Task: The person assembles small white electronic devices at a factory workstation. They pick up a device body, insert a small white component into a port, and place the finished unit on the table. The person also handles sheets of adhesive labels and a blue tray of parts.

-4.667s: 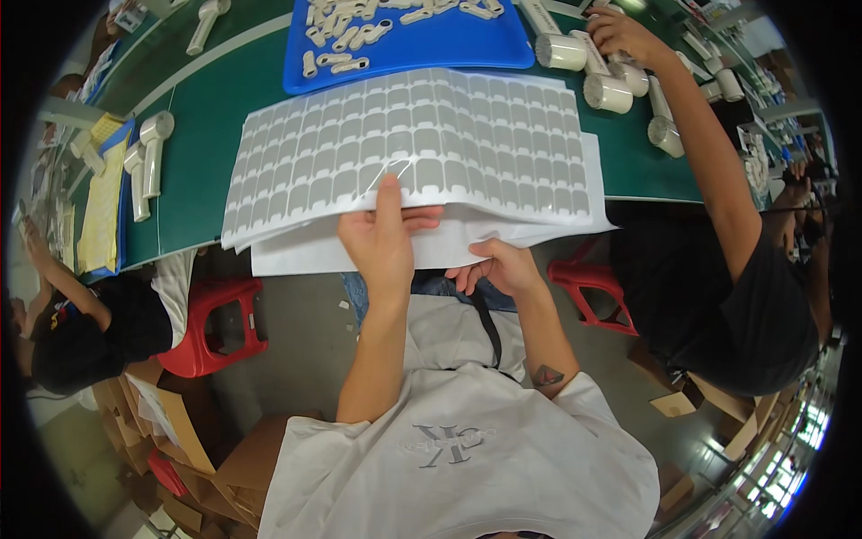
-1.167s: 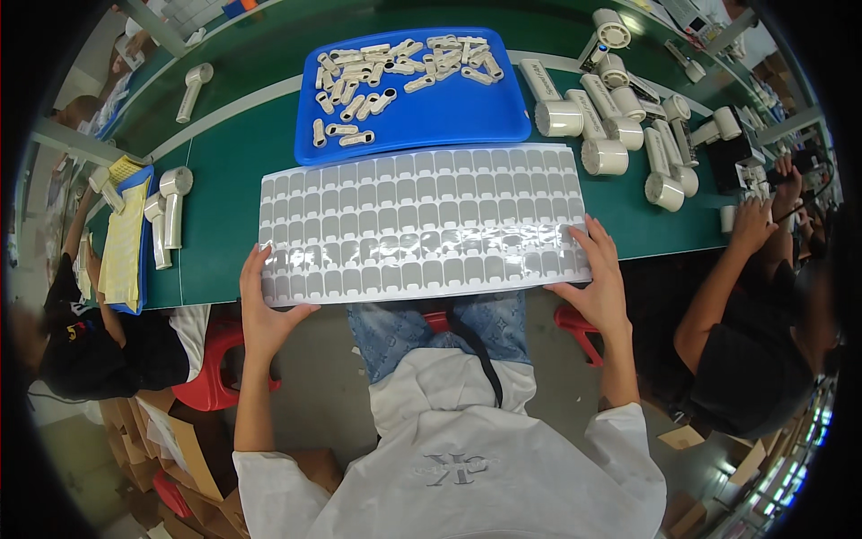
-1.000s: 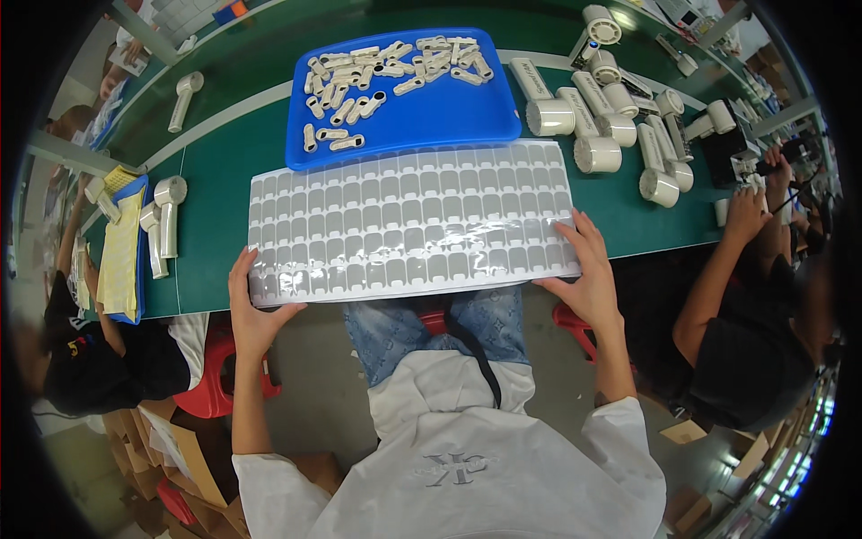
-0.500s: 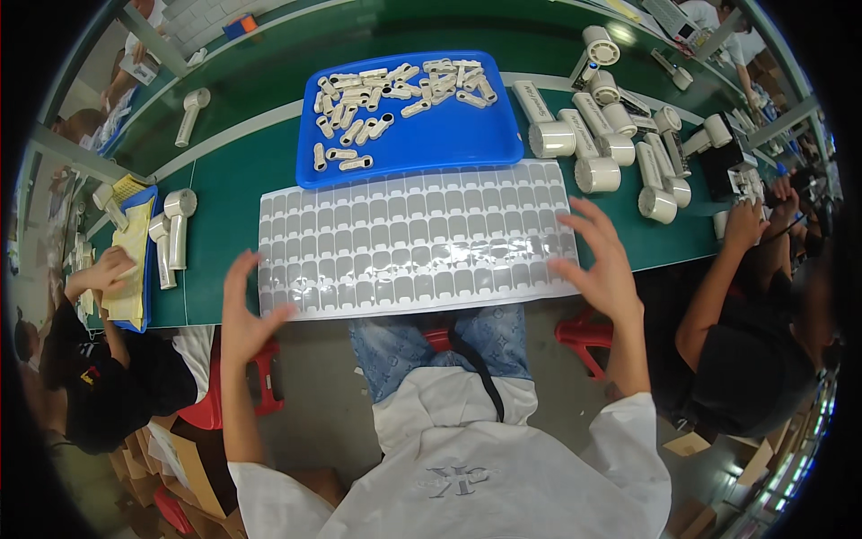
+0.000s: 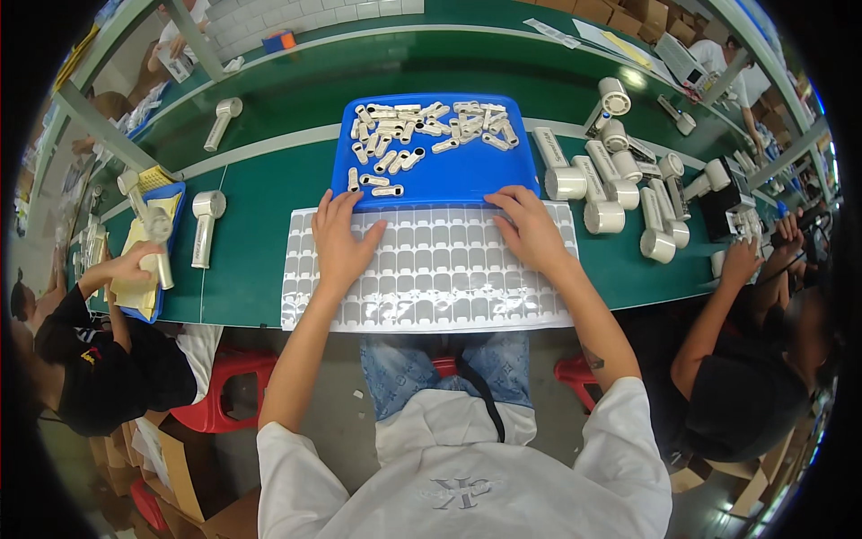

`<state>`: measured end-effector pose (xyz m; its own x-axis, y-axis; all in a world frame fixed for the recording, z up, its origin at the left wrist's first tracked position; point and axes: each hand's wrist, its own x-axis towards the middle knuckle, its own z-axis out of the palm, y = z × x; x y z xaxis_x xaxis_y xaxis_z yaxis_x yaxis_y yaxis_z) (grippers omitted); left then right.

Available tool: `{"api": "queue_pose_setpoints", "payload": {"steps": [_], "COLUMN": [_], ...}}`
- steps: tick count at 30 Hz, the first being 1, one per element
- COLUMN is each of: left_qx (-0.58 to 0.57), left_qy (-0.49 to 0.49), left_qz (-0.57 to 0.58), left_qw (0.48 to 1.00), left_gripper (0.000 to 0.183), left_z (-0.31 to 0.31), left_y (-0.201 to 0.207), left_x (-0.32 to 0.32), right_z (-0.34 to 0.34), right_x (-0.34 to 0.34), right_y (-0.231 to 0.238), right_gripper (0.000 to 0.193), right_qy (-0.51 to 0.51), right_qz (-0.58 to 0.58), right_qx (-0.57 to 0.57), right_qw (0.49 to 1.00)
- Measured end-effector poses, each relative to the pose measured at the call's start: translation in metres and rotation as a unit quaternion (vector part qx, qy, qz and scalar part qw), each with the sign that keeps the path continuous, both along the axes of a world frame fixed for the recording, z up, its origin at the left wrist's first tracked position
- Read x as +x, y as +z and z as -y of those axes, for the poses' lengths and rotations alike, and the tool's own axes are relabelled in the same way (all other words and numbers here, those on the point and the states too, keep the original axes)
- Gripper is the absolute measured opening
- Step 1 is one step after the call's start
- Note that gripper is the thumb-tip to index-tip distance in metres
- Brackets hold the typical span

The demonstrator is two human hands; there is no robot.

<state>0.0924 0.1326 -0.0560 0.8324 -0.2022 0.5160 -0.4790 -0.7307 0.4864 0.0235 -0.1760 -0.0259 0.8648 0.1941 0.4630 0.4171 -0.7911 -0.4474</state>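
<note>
A large sheet of grey rounded stickers (image 5: 422, 269) on white backing lies flat across the green table's near edge. Just beyond it stands a blue tray (image 5: 467, 175), its near rim by the sheet's far edge. Inside are many small off-white oblong parts (image 5: 395, 126), several with a dark window at one end. My left hand (image 5: 345, 247) lies over the sheet's far left, fingertips at the tray's near left rim. Over on the right, my right hand (image 5: 532, 234) has its fingertips at the near right rim. Both hands have thumbs spread and fingers stretched, holding nothing visible.
White handheld fans (image 5: 603, 202) crowd the table right of the tray. Another fan (image 5: 206, 229) lies at left, near a blue bin with yellow sheets (image 5: 135, 283). Co-workers sit on both sides; the left one's hand (image 5: 135, 265) is at a fan.
Both my hands have moved from the sheet's sides forward and inward to the tray's near rim. The view has shifted. The left co-worker's hand has come to a fan.
</note>
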Motion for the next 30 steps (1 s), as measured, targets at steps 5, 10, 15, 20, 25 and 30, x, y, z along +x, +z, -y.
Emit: {"api": "queue_pose_setpoints", "payload": {"steps": [5, 10, 15, 20, 25, 30], "left_qx": [-0.002, -0.005, -0.025, -0.051, -0.108, -0.251], "left_qy": [-0.013, -0.003, -0.001, 0.017, 0.01, -0.088], "left_qz": [-0.013, -0.016, -0.014, -0.008, 0.029, -0.028], "left_qw": [1.0, 1.0, 1.0, 0.999, 0.994, 0.964], "left_gripper": [0.048, 0.046, 0.04, 0.028, 0.026, 0.028], "left_z": [-0.005, 0.0, -0.004, -0.004, 0.001, 0.006], "left_y": [0.004, 0.01, 0.007, 0.01, 0.028, 0.094], "left_x": [-0.006, -0.01, -0.008, 0.001, 0.007, -0.022], "right_z": [-0.001, 0.001, 0.019, 0.087, 0.106, 0.058], "right_x": [-0.004, -0.007, -0.004, 0.011, 0.016, -0.003], "right_y": [0.005, 0.003, 0.021, 0.03, 0.045, 0.089], "right_gripper": [0.029, 0.029, 0.036, 0.06, 0.062, 0.056], "right_qy": [-0.001, -0.006, -0.055, -0.159, -0.098, -0.077], "right_qz": [-0.013, -0.011, 0.063, 0.003, -0.039, 0.097], "right_qx": [0.009, 0.037, 0.021, -0.223, -0.102, 0.038], "right_qw": [1.0, 0.999, 0.996, 0.962, 0.989, 0.992]}}
